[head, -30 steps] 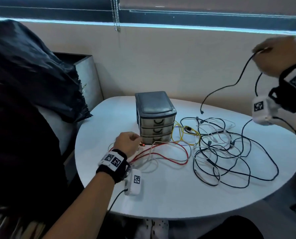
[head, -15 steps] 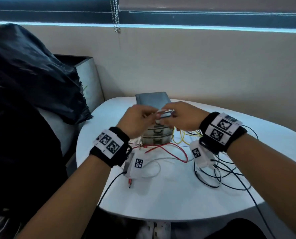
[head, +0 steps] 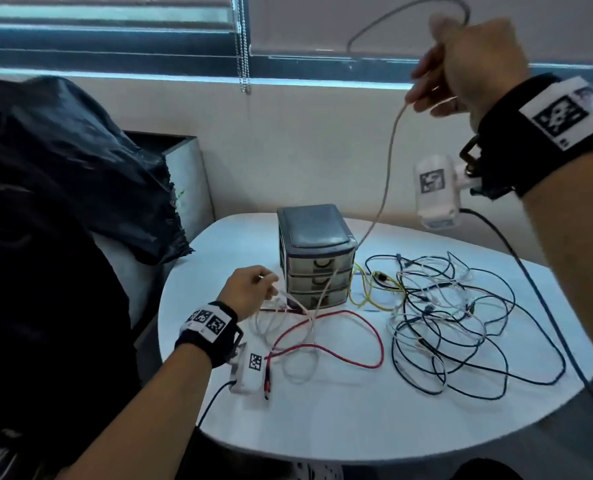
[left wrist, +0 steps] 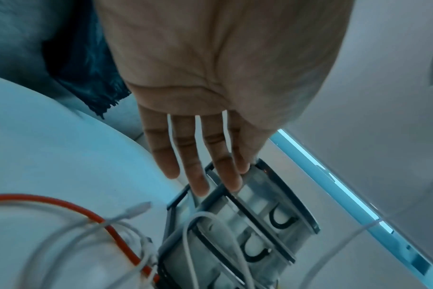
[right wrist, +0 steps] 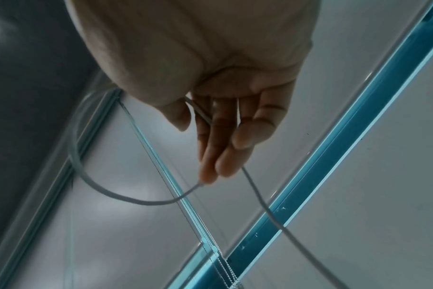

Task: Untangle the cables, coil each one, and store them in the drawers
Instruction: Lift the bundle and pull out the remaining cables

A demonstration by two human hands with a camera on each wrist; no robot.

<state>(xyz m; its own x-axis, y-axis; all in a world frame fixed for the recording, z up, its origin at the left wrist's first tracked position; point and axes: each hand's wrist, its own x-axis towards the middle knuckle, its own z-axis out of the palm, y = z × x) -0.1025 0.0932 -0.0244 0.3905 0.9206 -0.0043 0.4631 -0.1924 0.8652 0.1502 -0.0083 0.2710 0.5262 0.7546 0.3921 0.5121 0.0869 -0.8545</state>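
My right hand (head: 437, 84) is raised high at the upper right and grips a white cable (head: 388, 168). The cable loops above the hand and hangs down past the front of the small three-drawer unit (head: 314, 258) to the table. In the right wrist view the white cable (right wrist: 126, 197) runs between thumb and fingers of my right hand (right wrist: 210, 152). My left hand (head: 271, 285) is low at the unit's left side. In the left wrist view its fingers (left wrist: 205, 181) are straight, their tips against the drawer unit (left wrist: 247, 224). All three drawers look shut.
A red cable (head: 357, 317) loops in front of the unit on the white table (head: 357, 427). A yellow cable (head: 364, 289) and a tangle of black and white cables (head: 461, 306) lie to the right. A black bag (head: 63, 185) fills the left; a blind chain (head: 243, 46) hangs behind.
Both hands were together above the drawer unit. My right hand has since risen to the upper right, drawing the white cable up, and my left hand has dropped to the unit's left side.
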